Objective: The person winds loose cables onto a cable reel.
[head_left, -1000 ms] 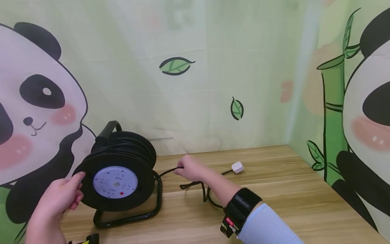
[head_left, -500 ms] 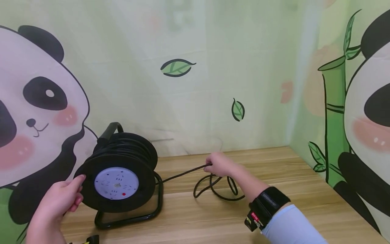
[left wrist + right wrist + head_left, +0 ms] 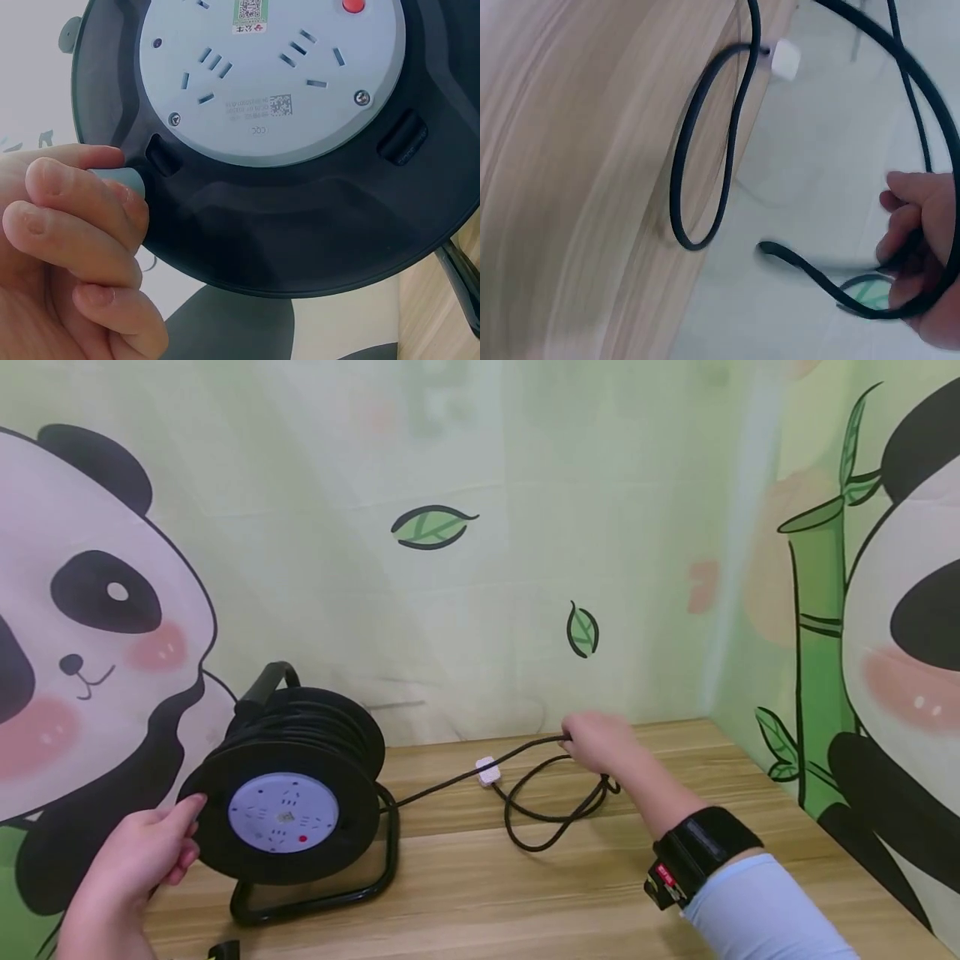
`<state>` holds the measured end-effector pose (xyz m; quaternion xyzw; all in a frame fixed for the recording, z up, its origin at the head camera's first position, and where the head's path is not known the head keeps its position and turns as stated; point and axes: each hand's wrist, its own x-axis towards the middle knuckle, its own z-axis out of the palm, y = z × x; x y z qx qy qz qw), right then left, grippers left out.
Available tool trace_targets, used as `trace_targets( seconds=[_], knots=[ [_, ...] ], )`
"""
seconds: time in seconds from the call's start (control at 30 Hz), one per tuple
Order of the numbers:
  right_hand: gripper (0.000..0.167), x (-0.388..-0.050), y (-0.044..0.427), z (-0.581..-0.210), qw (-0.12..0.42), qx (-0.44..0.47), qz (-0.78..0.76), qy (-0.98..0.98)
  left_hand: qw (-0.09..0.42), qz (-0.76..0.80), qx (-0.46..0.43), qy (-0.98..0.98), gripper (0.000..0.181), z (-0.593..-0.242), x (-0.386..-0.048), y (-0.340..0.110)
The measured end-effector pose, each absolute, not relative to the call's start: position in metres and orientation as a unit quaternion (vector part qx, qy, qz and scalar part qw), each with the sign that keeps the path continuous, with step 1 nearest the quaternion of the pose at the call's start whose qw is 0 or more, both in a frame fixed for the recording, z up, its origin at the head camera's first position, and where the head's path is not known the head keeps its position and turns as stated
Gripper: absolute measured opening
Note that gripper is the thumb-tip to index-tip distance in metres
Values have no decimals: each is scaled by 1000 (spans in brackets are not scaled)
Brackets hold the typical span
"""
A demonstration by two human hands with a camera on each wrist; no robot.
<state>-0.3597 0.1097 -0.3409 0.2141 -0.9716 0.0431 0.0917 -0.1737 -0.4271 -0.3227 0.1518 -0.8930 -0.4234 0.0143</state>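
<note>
While our left hand (image 3: pixel 150 847) holds the left edge of the big black reel (image 3: pixel 288 757), our right hand (image 3: pixel 600 743) grips the black cord (image 3: pixel 450 783), well away from the reel. The reel stands on the left part of the wooden desk (image 3: pixel 450 893), on a black stand (image 3: pixel 322 906) made of a bent tube. More cord is wound round the reel, behind its front rim, and a black handle (image 3: pixel 258 690) sticks up at the top. On the front we see a pale round plate (image 3: pixel 258 827) with plug holes and a red button (image 3: pixel 303 839). Up close, a small pale blue piece (image 3: pixel 124 179) shows in our left hand's pinch, at the reel's edge.

From the reel, the cord runs to our right hand, and in the head view it crosses in front of the white plug (image 3: pixel 489 777). That plug sits on the desk between the reel and our right hand. A loop of cord curves below our right hand. We wear a black band (image 3: pixel 708 852) on the right wrist and a light blue sleeve (image 3: pixel 768 914).
</note>
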Motion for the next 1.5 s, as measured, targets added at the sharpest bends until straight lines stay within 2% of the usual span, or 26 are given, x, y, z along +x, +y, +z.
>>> trace_targets(
  seconds=[0.23,0.47,0.67,0.77,0.87,1.1,1.37,1.5],
  knots=[
    [24,-365,131,-336,111,169,-3,-979,21,-422,149,-894,68,-325,-172,-429],
    [32,-373,150,-341,146,137,5,-980,18,-413,142,-900,71,-325,-173,-429],
    [18,-374,160,-342,205,114,-16,-972,14,-412,141,-900,72,-325,-173,-431],
    [15,-374,162,-339,218,116,15,-969,13,-411,138,-901,72,-326,-174,-431],
    [19,-376,164,-334,194,123,91,-969,14,-409,139,-902,71,-326,-173,-431],
    [36,-376,185,-325,88,140,273,-948,15,-402,140,-905,72,-323,-173,-430],
    [31,-368,199,-317,-30,118,452,-884,13,-390,139,-910,74,-323,-174,-431],
    [29,-367,201,-312,-53,101,543,-832,14,-391,139,-910,74,-323,-174,-431]
  ],
)
